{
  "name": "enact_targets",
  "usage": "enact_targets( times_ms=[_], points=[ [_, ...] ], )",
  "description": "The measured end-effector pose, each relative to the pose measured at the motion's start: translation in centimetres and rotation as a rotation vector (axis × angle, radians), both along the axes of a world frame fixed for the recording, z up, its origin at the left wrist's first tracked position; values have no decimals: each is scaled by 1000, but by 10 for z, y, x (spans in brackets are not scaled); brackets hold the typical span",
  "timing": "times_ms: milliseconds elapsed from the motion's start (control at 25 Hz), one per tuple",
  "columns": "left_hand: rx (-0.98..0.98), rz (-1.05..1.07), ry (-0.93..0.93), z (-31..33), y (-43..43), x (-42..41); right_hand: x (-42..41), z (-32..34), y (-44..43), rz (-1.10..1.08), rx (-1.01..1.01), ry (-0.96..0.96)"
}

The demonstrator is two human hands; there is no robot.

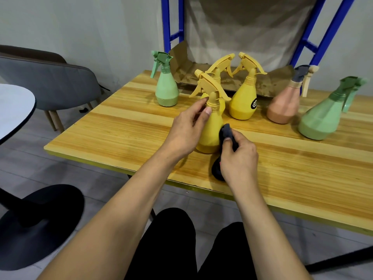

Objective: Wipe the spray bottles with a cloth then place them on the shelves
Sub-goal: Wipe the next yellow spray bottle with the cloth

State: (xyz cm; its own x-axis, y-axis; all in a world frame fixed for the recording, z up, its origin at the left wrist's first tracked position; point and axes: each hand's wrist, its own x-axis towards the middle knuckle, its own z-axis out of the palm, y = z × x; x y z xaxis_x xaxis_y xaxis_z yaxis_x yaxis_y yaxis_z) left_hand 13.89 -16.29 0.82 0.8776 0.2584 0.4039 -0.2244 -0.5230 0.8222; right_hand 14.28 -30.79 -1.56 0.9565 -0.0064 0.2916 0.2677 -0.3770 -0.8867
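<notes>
Yellow plastic spray bottle [210,126] stands upright on the wooden desk [125,126]; my left hand [186,132] grips its neck, my right hand [238,158] clenches the dark cloth [227,131] against it. Wiping in progress; shelving presumably follows.

A wooden table [125,126] holds six spray bottles. The left hand [186,128] grips the neck of the nearest yellow bottle [211,126], which stands upright near the table's front edge. The right hand [238,158] presses a dark cloth [227,132] against that bottle's side. Behind stand two more yellow bottles [244,102], a green bottle [166,89] to the left, and a pink bottle [284,106] and a second green one [323,118] to the right. A blue shelf frame [167,23] rises behind the table.
</notes>
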Motion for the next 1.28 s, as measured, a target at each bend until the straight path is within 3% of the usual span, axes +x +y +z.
enact_targets(
  times_ms=[160, 320, 520, 760, 920, 1080, 1280],
  points=[
    [-14, -5, -8, -1, 4, -3, -17, -8, 0, 16, -99, -38],
    [-117, -10, 105, 10, 5, -5, -14, 0, 4, 60, -88, -89],
    [70, 76, 72, 18, 0, -2, -4, 19, 17, 110, -17, -234],
    [114, 15, 21, 17, 2, -5, -13, -4, 4, 77, -50, -36],
    [27, -20, 44, 17, 12, -6, -17, -7, 7, 90, -183, -57],
    [-34, 78, 73, 19, 26, -9, -25, -11, 10, 116, -232, -89],
    [105, 405, -18, 22, 11, -9, -22, -16, 8, 91, -174, -88]
  ],
)
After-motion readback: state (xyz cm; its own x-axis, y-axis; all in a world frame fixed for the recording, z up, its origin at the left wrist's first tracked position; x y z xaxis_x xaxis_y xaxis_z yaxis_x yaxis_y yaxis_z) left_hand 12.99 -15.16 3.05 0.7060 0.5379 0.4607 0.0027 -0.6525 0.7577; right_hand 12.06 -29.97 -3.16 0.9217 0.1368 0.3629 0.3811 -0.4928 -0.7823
